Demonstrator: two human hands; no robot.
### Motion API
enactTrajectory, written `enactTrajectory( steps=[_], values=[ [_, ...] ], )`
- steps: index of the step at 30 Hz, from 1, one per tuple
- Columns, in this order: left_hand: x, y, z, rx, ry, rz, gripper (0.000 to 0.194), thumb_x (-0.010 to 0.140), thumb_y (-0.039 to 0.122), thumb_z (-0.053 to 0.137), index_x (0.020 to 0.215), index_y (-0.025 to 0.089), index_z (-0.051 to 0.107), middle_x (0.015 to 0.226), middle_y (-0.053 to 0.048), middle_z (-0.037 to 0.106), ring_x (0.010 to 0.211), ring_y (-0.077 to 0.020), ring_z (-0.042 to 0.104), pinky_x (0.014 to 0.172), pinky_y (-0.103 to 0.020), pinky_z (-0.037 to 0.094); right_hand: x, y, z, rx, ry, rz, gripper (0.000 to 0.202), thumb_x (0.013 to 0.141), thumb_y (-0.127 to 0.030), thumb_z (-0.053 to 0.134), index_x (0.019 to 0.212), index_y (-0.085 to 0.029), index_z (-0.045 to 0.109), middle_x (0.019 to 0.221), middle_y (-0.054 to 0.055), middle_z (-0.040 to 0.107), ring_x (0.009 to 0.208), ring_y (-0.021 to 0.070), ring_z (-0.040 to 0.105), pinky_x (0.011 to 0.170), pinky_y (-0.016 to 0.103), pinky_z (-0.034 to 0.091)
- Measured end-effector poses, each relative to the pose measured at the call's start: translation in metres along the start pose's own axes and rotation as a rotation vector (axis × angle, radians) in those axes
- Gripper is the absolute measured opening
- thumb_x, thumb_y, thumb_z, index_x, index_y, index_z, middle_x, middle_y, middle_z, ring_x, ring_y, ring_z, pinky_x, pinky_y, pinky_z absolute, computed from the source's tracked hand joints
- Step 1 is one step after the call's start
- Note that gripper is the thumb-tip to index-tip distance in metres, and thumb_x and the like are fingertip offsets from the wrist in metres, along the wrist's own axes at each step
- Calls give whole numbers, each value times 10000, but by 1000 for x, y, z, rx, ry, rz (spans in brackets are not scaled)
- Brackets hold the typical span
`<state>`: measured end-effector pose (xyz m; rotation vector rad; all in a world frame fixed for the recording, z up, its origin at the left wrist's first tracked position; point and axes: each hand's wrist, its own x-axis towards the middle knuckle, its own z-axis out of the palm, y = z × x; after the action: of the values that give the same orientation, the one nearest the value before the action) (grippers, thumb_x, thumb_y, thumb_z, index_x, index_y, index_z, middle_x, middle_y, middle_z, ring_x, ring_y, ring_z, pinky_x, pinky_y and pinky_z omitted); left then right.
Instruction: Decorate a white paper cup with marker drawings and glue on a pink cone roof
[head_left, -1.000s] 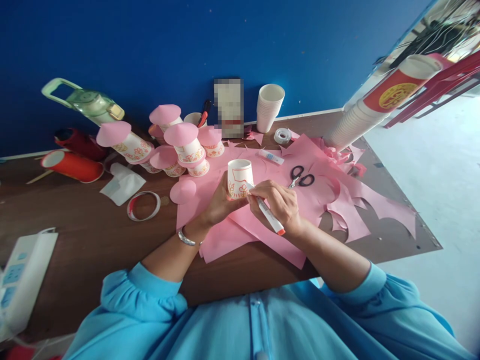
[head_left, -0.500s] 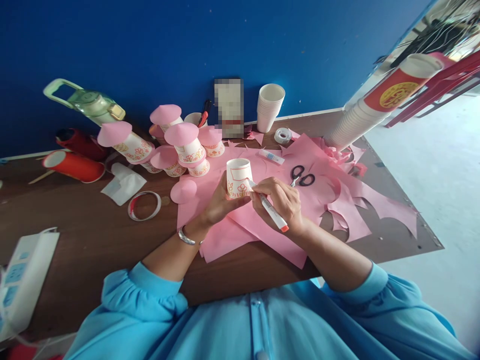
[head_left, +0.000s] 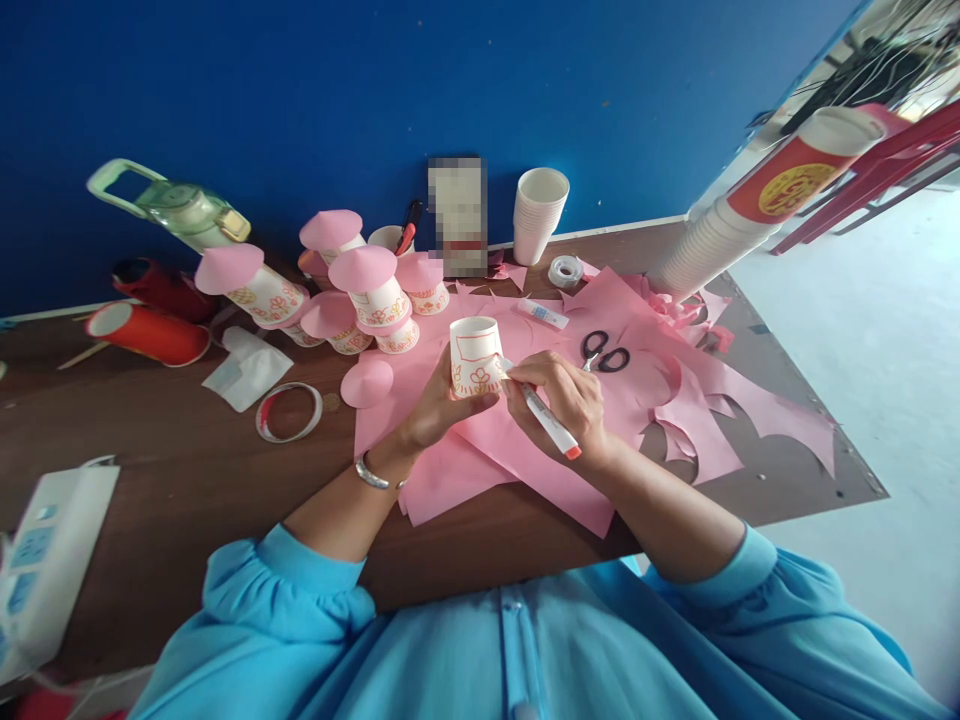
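A white paper cup with an orange outlined box and flowers drawn on its side is held in my left hand, its fingers wrapped round the left side and base. My right hand grips a white marker with an orange end cap. The marker's tip points at the cup's right side, touching or very close. Beneath both hands lie pink paper sheets. To the left, a pink paper cone rests on the paper, near decorated cups topped with pink cones.
Black-handled scissors, a glue tube and a small tape roll lie to the right. Stacked white cups stand by the blue wall; a taller stack leans right. A tape ring and power strip are left.
The cup in my left hand has shifted slightly left. The marker's rear end has dipped a little to the right; both hands keep their hold.
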<state>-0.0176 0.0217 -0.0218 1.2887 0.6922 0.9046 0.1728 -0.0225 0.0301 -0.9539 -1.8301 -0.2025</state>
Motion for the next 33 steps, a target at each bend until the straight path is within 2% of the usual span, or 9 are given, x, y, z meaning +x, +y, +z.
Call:
enactTrajectory(
  steps=[3, 8, 11, 15, 22, 33],
  values=[
    [0, -1, -1, -30, -14, -10, 624, 814, 439, 919, 1290, 255, 559, 1160, -52, 673, 1054, -230, 662, 906, -378, 558, 2, -1, -3, -3, -1, 21, 161, 988, -96, 616, 1012, -249, 574, 812, -26, 714, 649, 129, 703, 567, 252, 546],
    [1, 5, 2, -90, -63, -10, 551, 830, 399, 907, 1278, 265, 615, 1196, -62, 712, 1123, -257, 681, 943, -395, 553, 6, 1, -5, 65, 71, 36, 191, 967, -89, 653, 1048, -251, 592, 805, -26, 711, 677, 134, 706, 600, 248, 558],
    [1, 7, 4, -110, -72, -8, 512, 819, 397, 914, 1233, 261, 646, 1120, -43, 708, 1043, -231, 676, 914, -382, 551, 6, 1, -5, 86, 60, 41, 217, 954, -73, 665, 1061, -252, 603, 824, -24, 717, 689, 137, 710, 615, 250, 566],
    [1, 7, 4, -104, -43, -27, 516, 792, 424, 931, 1188, 253, 648, 1069, -37, 692, 961, -212, 659, 874, -383, 554, 5, 0, -6, 69, 41, 44, 209, 959, -77, 639, 1064, -257, 617, 830, -29, 724, 693, 141, 722, 613, 255, 577],
    [2, 9, 6, -109, -69, -18, 516, 785, 438, 933, 1149, 240, 625, 1040, -34, 685, 938, -201, 651, 847, -363, 555, 6, 0, -5, 53, 22, 32, 156, 986, -97, 607, 1017, -248, 588, 808, -24, 717, 661, 137, 716, 578, 253, 565],
    [2, 5, 5, -131, -58, -36, 586, 788, 448, 932, 1207, 247, 576, 1090, -53, 706, 1019, -248, 696, 867, -404, 574, 5, -2, -5, 33, -6, 46, 184, 944, -70, 635, 984, -247, 610, 795, -36, 721, 638, 125, 706, 567, 237, 560]
  ],
)
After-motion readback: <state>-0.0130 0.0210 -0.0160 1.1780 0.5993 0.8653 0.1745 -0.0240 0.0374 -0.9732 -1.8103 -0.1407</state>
